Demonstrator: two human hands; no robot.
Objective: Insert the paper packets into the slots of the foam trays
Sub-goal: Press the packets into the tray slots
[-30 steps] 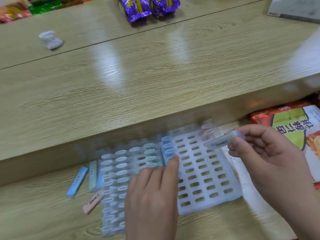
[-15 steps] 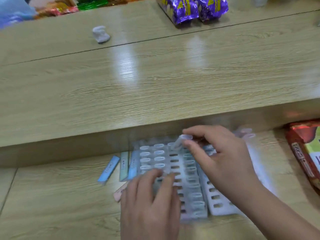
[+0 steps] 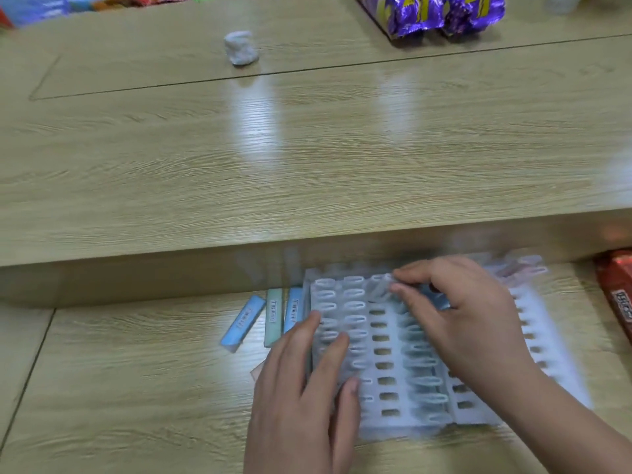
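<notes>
Steadying the foam tray (image 3: pixel 383 427) under my flat left hand (image 3: pixel 301 398), I aim a paper packet (image 3: pixel 381 289), pinched in my right hand (image 3: pixel 468 316), at its slot.

The left hand (image 3: pixel 301 388) rests on the near-left part of a foam tray (image 3: pixel 393 357) on the table (image 3: pixel 307 165). The right hand (image 3: pixel 468 319) pinches a packet (image 3: pixel 381 286) at that tray's far edge. Just left of the left hand lie loose packets (image 3: pixel 243 323). A second tray (image 3: pixel 543 340) lies partly under and right of the right hand. A crumpled wad (image 3: pixel 240 48) sits far beyond both hands.
</notes>
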